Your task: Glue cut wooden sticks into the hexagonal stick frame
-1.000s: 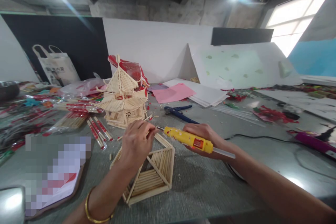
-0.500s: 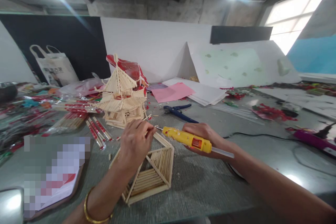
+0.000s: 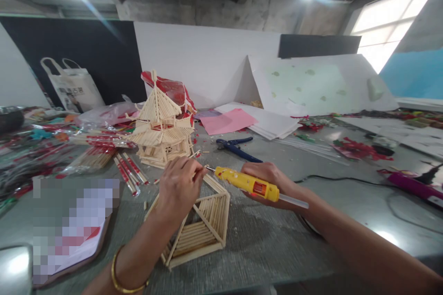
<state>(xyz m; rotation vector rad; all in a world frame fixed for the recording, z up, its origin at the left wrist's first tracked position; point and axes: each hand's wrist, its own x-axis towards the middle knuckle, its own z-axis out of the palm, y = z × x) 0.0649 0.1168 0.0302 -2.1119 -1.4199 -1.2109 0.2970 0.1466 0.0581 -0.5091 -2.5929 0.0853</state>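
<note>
My right hand [image 3: 265,177] is wrapped round a yellow hot glue gun [image 3: 242,179], a clear glue stick poking out of its rear. The gun's metal nozzle points left, close to the fingertips of my left hand [image 3: 182,184]. Those fingers are pinched together above a hexagonal frame of wooden sticks [image 3: 204,226] lying on the table; whatever they pinch is hidden or too small to make out. Part of the frame is covered by my left hand and wrist. Just behind stands a tiered pagoda model [image 3: 159,124] built of the same pale sticks.
Blue pliers [image 3: 238,147] lie beyond the glue gun. Bundled sticks [image 3: 128,173] and a phone-like device [image 3: 76,235] sit to the left. Pink paper [image 3: 228,120] and white sheets are at the back. A black cord runs right towards a purple tool [image 3: 415,186].
Almost nothing differs. Both hands and the glue gun keep their places, while the whole view has shifted very slightly.
</note>
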